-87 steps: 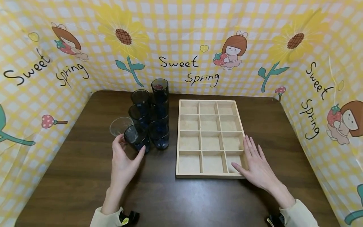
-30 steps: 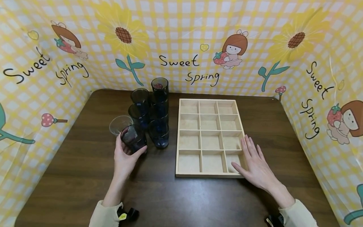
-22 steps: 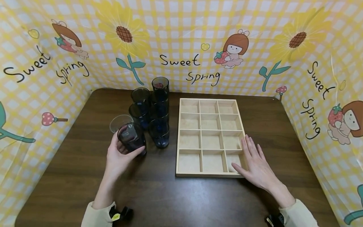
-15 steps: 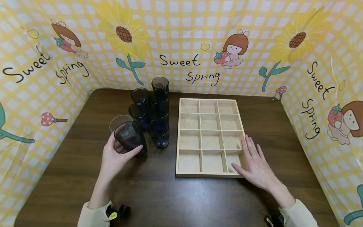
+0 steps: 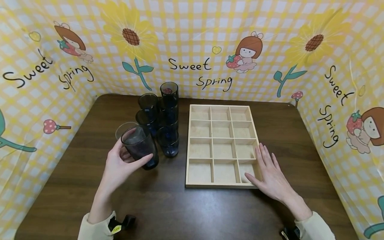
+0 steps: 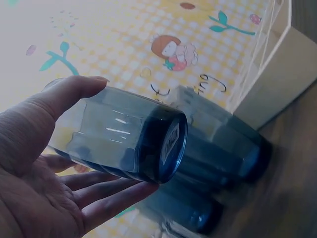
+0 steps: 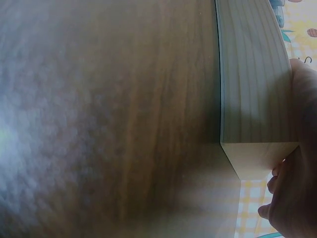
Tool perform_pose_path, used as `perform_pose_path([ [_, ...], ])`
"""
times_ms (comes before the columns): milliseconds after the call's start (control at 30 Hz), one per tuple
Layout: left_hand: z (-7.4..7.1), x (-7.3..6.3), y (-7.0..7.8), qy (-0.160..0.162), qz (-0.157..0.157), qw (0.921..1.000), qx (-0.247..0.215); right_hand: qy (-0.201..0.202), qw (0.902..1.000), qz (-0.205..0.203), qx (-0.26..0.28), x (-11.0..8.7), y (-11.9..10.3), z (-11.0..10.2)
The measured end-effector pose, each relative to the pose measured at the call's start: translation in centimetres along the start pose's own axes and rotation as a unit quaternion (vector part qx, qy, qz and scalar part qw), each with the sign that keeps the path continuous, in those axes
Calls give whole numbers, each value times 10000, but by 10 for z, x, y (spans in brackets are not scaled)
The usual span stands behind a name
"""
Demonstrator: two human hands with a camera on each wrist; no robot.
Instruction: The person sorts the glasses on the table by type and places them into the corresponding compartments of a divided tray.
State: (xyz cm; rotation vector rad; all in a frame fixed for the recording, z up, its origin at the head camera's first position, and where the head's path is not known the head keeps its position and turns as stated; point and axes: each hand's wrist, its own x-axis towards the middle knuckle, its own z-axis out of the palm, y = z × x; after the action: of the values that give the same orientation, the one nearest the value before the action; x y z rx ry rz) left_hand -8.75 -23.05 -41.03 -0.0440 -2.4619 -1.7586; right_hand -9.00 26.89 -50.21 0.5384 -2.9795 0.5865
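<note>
My left hand (image 5: 120, 168) grips a smoky blue drinking glass (image 5: 139, 145) by its side, thumb in front and fingers behind. The glass tilts, and in the left wrist view its base (image 6: 173, 146), with a barcode sticker, is off the table. Several more dark blue glasses (image 5: 168, 140) stand in close rows behind and to the right of it. My right hand (image 5: 274, 178) rests with straight fingers on the right edge of a pale wooden compartment tray (image 5: 222, 186); the right wrist view shows the tray's wall (image 7: 255, 74) beside that hand.
A clear glass (image 5: 120, 129) stands partly hidden behind the held one. The brown wooden table (image 5: 186, 213) has a yellow checked cloth (image 5: 192, 36) hung along its back and sides. Nothing lies in the tray's visible compartments.
My left hand has closed round the front left glass, lifted it from the group and drawn it slightly left, tilting it. The right hand stays on the tray.
</note>
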Motion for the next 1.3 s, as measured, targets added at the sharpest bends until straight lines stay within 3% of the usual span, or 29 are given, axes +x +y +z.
perform_pose_path([
  [333, 20, 21, 26, -534, 453, 9972, -253, 27, 9998, 8, 199, -1, -3, 0],
  [600, 24, 32, 43, -581, 463, 9968, -289, 43, 9999, -2, 150, -2, -3, 0],
  [933, 46, 75, 52, -866, 550, 9937, -444, 35, 9998, 14, 174, -1, -2, 1],
  [1300, 68, 119, 59, -1070, 320, 9919, -608, 43, 9998, -147, 140, 2, -1, 0],
])
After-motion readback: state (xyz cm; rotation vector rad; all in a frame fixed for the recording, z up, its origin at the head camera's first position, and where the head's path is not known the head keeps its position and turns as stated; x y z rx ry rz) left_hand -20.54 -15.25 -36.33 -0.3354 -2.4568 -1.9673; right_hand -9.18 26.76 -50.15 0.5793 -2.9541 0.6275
